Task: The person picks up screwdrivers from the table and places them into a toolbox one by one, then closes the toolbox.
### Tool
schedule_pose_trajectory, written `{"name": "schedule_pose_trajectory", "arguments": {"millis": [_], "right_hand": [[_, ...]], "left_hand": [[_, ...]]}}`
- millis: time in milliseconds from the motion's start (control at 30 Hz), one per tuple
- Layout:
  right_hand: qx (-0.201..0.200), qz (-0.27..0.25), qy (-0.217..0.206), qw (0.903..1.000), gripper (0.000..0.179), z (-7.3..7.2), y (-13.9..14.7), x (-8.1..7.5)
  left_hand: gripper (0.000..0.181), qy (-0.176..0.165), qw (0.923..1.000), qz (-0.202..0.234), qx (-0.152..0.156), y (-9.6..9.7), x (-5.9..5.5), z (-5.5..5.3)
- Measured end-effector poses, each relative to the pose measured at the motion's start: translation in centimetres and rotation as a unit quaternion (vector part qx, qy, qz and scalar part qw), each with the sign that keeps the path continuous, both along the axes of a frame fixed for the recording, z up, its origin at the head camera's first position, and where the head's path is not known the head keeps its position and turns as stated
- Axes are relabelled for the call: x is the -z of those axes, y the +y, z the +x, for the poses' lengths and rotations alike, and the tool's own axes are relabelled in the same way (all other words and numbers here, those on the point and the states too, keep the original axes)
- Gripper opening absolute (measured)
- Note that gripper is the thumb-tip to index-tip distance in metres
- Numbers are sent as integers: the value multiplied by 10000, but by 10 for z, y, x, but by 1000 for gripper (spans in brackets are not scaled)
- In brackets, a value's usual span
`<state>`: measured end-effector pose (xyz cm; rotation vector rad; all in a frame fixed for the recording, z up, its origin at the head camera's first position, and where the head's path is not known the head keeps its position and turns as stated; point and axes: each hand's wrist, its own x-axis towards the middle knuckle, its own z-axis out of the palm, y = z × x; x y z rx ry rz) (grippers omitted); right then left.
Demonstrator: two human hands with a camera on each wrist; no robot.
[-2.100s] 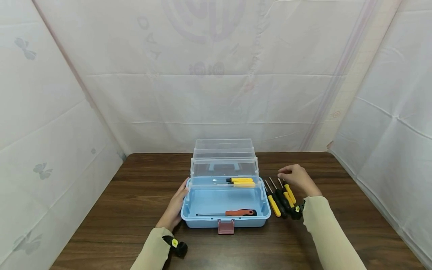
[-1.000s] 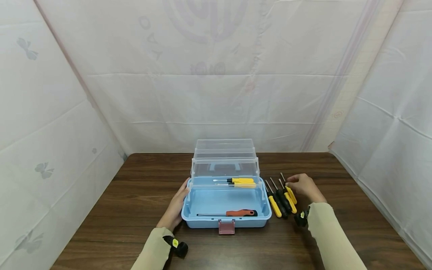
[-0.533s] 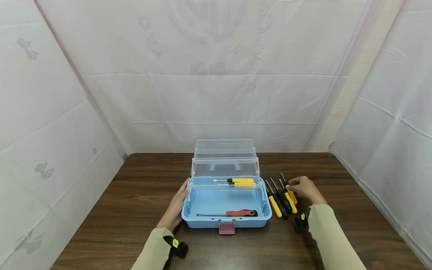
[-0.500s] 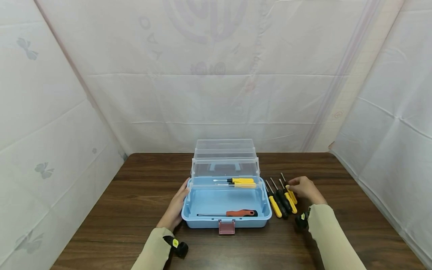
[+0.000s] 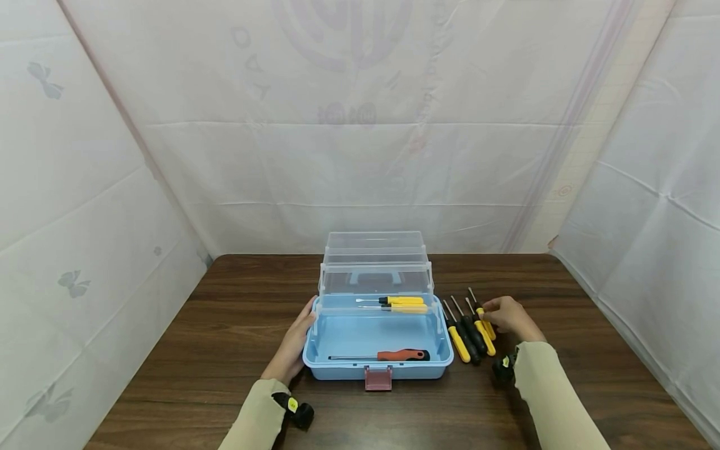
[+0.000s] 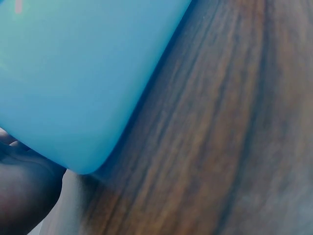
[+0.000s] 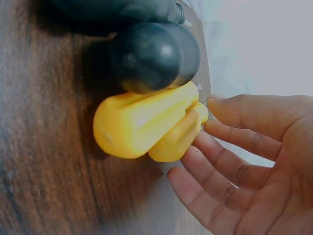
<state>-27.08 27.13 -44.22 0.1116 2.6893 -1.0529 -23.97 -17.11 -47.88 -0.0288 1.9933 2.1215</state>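
A light blue toolbox with a raised clear lid stands on the table. My left hand rests against its left wall; in the left wrist view part of the hand shows beside the box corner. Right of the box several screwdrivers lie side by side, among them a black-handled screwdriver and a yellow-handled screwdriver. At the outermost yellow screwdriver is my right hand. In the right wrist view its fingers are loosely extended by the handle, the thumb and index near its far end.
Inside the box an orange-and-black screwdriver lies along the front. Two yellow-handled screwdrivers lie toward its back, partly behind clear plastic. A pink latch hangs at the front. White sheets enclose the wooden table.
My right hand has moved from the outermost yellow screwdriver's blade end toward its handle, nearer me. That screwdriver's blade now shows. The left hand and toolbox stay in place.
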Motion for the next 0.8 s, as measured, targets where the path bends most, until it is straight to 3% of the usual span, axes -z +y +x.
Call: {"name": "schedule_pose_trajectory", "arguments": {"millis": [500,800], "right_hand": [[22,6,-47,10000,37,0,3,5],[290,-63,-22,9996,34,3,8,10]], "left_hand": [[54,-17,10000,-56,-42,0,1,0],[53,-6,10000,-62,-71,1,1,-1]]}}
